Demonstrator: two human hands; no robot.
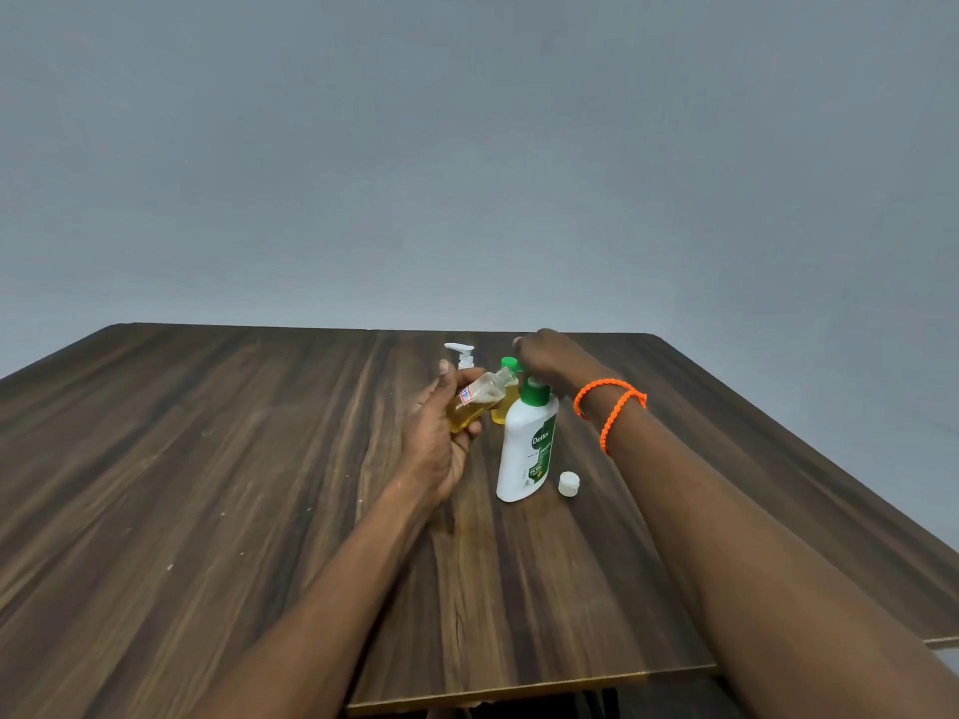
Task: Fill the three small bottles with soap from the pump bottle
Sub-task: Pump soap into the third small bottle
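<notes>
A white pump bottle (524, 454) with a green pump head stands on the wooden table (207, 485). My right hand (550, 355) rests on top of the pump head; its fingers are hard to make out. My left hand (441, 433) grips a small clear bottle (480, 402), uncapped and tilted, its mouth near the pump spout, with yellow soap in its lower part. Behind it stands a small bottle (506, 394) of yellow soap with a green cap. A third small bottle (463, 355) with a white pump top stands farther back.
A loose white cap (569, 483) lies on the table just right of the pump bottle. The table's far edge meets a grey wall (467, 147); its near edge runs along the bottom of the view.
</notes>
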